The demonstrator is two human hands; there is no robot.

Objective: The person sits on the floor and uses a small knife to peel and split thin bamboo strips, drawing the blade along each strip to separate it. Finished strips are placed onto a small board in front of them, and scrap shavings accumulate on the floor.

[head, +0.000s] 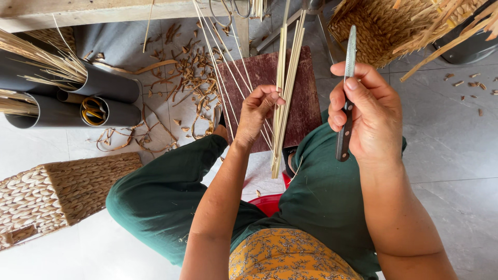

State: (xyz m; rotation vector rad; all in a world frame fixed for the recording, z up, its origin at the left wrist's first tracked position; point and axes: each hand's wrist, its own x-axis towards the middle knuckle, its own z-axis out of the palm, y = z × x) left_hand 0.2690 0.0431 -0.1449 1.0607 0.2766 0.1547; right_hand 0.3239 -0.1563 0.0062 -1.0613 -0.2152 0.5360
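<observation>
Left hand (258, 111), frame centre, pinched shut on a bundle of pale reed strips (284, 98); strips' long axis runs near vertical, from top edge down to approx. mid-frame. Right hand (365, 116), just right of strips & apart from them, fist closed round a knife (346, 98), blade pointing up, roughly parallel w/ strips. Left hand is the nearer one.

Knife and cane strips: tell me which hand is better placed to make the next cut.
Right, probably. The right hand already grips the knife, blade up, beside the cane strips, which the left hand pinches.
</observation>
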